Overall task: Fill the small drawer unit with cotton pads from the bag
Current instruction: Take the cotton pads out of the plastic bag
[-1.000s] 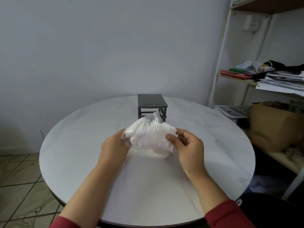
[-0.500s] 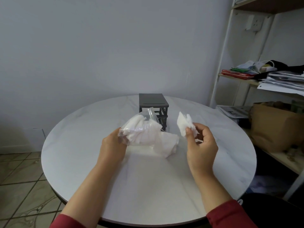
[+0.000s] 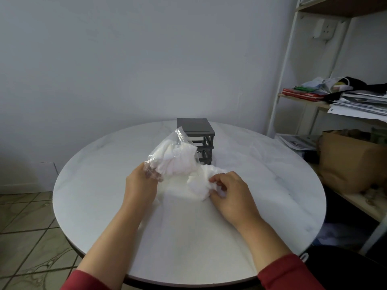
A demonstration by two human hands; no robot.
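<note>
A small dark grey drawer unit point(image 3: 199, 130) stands at the far middle of the round white table point(image 3: 272, 185); its lower front is partly hidden behind the bag. My left hand point(image 3: 141, 185) grips the near end of a clear plastic bag point(image 3: 173, 158) stuffed with white cotton pads and holds it tilted up above the table. A loose pile of white cotton pads point(image 3: 199, 184) lies on the table just below the bag's mouth. My right hand point(image 3: 232, 195) rests on the right side of this pile, fingers curled into the pads.
A white-framed shelf point(image 3: 293, 59) stands to the right with stacked papers point(image 3: 360, 103), red books and cloth on it. A brown paper bag point(image 3: 347, 160) sits on a lower shelf beside the table. Tiled floor shows at the lower left.
My right hand, which held a few pads up beside the drawer unit, has come down to the pile on the table. The bag has tipped higher in my left hand.
</note>
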